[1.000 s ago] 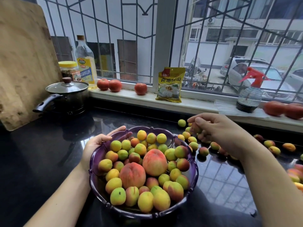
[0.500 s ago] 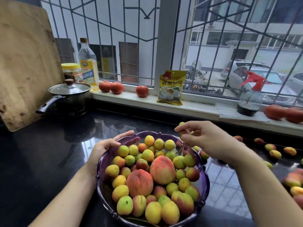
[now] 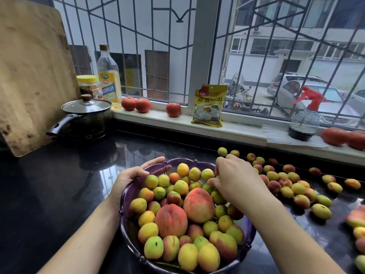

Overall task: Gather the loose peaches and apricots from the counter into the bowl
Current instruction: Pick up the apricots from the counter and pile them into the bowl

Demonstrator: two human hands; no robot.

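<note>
Head view shows the right hand (image 3: 235,178) over the far side of the purple bowl (image 3: 126,196), fingers curled down among the fruit, whether round any I cannot tell, so it should release low while the left hand (image 3: 132,173) grips the rim, with loose apricots (image 3: 286,186) right of the bowl.

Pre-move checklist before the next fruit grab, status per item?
1. Bowl steadied: ok, left hand holds its far-left rim.
2. Right hand emptied: cannot tell, curled fingers hide what they hold.
3. Right hand over the bowl: ok, above its far-right side.
4. Loose fruit left on the counter: ok, many lie right of the bowl.
5. Room in the bowl: not ok, already heaped around two peaches.
</note>
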